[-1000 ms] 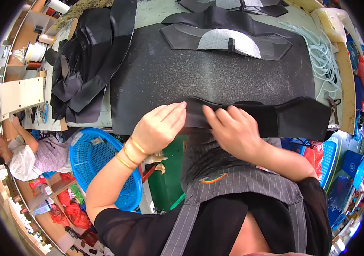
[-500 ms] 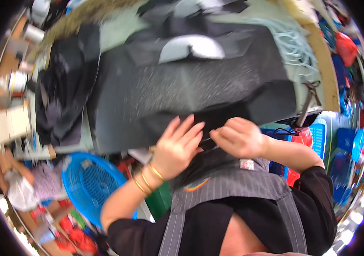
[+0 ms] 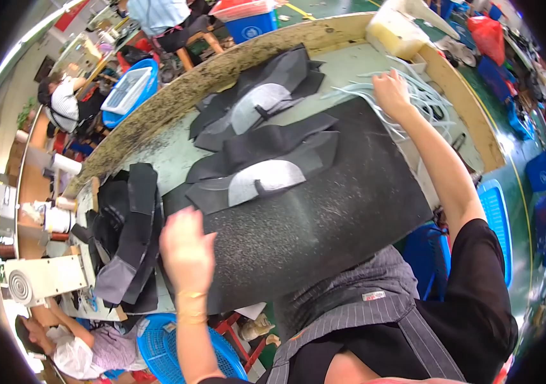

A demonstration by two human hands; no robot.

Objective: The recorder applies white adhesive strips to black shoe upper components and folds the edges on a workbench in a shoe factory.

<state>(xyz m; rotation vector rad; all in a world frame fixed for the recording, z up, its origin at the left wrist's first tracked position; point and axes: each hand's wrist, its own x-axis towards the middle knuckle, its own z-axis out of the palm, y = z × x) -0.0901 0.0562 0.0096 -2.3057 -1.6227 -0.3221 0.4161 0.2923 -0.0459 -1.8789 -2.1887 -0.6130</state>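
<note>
My left hand (image 3: 186, 249), blurred by motion, hovers at the left end of a large black board (image 3: 356, 185). Its thumb stands apart from the fingers, and no thing shows in it. Beside it lies a pile of black and grey fabric pieces (image 3: 137, 237). At the far right my right hand (image 3: 391, 93) reaches over a tangle of light-blue strips (image 3: 429, 96). Its fingers bend down among them, with the tips hidden. On the board's far part rests a dark piece with a pale half-round patch (image 3: 266, 180). A similar piece (image 3: 260, 102) lies behind the board.
A raised wooden rim (image 3: 177, 80) borders the table's far side. A yellowish block (image 3: 401, 32) sits at its far right corner. Near left are a cream machine (image 3: 49, 280) and a blue basket (image 3: 180, 349). People sit at left. Blue crates (image 3: 429, 256) stand right of me.
My hands have parted from the near edge: left to the board's left end, right out to the strips. The black piece under them is gone from there. My view has turned.
</note>
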